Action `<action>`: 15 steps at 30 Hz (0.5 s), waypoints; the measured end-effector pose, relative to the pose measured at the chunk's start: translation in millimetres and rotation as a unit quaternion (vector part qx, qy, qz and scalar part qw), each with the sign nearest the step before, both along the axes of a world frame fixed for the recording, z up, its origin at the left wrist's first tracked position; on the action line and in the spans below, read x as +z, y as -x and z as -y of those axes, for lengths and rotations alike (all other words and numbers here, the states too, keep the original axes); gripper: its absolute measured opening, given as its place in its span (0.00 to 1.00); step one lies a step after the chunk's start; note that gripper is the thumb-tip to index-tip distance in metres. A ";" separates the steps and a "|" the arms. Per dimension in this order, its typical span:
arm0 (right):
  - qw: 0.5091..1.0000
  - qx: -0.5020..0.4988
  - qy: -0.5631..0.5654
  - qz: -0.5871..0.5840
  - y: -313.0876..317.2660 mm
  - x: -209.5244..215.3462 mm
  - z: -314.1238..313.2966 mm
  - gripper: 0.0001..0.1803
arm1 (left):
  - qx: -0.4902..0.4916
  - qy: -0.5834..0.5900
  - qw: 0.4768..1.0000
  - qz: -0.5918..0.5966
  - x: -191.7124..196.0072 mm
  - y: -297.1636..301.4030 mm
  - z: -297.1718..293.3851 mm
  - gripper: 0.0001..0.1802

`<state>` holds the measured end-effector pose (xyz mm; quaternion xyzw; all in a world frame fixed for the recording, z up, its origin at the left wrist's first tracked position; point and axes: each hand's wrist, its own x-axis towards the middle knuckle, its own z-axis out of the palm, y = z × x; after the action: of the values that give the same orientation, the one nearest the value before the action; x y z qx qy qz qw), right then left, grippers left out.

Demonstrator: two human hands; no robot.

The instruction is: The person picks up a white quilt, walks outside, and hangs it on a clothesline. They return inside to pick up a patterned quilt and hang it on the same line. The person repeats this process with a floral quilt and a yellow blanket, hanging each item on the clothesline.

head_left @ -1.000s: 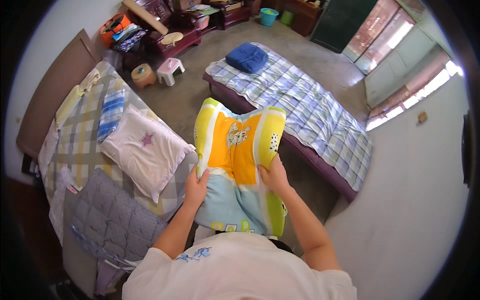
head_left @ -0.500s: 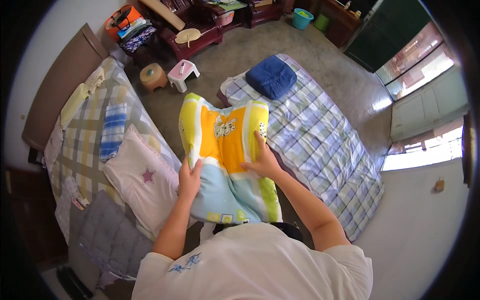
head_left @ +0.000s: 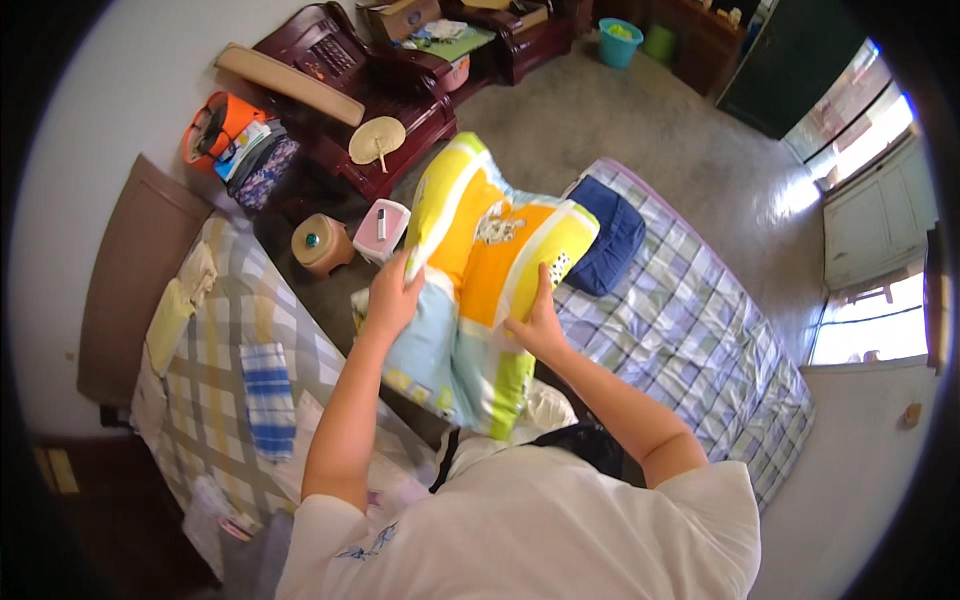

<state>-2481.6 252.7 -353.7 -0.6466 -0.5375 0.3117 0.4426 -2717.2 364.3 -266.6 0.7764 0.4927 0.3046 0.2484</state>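
Between my two hands hangs a pillow (head_left: pixel 480 260) in yellow, orange and pale blue, with a cartoon animal on it and a crease down its middle. My left hand (head_left: pixel 394 297) grips its left edge, the fingers partly hidden by the cloth. On the right side my right hand (head_left: pixel 538 325) pinches the pillow, thumb on the face and fingers at the edge. Behind the pillow's right side lies a folded dark blue cloth bundle (head_left: pixel 612 235), resting on a plaid mattress (head_left: pixel 690 330) on the floor.
At left is a bed (head_left: pixel 225 350) with a plaid sheet and a blue-striped towel (head_left: pixel 268 400). A pink-white stool (head_left: pixel 378 235) and a brown stool (head_left: pixel 320 245) stand beyond, before a dark wooden chair (head_left: pixel 400 90) bearing a hand fan (head_left: pixel 377 142). A teal bucket (head_left: pixel 618 45) is farther back.
My view has swung toward the left, so the room appears shifted. The pillow has tilted, its top now leaning farther right and away, and both hands still hold it.
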 end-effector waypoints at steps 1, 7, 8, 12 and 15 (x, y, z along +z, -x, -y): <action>0.998 -0.010 0.030 -0.048 10.9 12.2 -19.3 0.61 | 0.006 -0.025 0.999 -0.023 4.4 -3.0 -33.8 0.18; 0.972 -0.092 0.155 -0.148 55.9 37.5 -162.7 0.59 | 0.000 -0.061 0.993 -0.101 -7.0 -35.9 -211.7 0.20; 0.972 -0.104 0.159 -0.139 58.6 31.4 -187.9 0.59 | -0.010 -0.055 0.991 -0.120 -18.1 -39.4 -238.6 0.20; 0.954 -0.175 0.189 -0.151 66.2 -4.4 -274.8 0.57 | -0.126 -0.029 0.984 -0.127 -35.7 -70.2 -343.6 0.20; 0.930 -0.244 0.196 -0.193 49.7 -12.9 -324.9 0.53 | -0.194 -0.011 0.972 -0.131 -50.0 -102.5 -398.4 0.20</action>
<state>-2531.3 577.6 -366.6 -0.7590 -0.1955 0.4120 0.4648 -2614.7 762.7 -316.5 0.8931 0.3575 0.1513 0.2272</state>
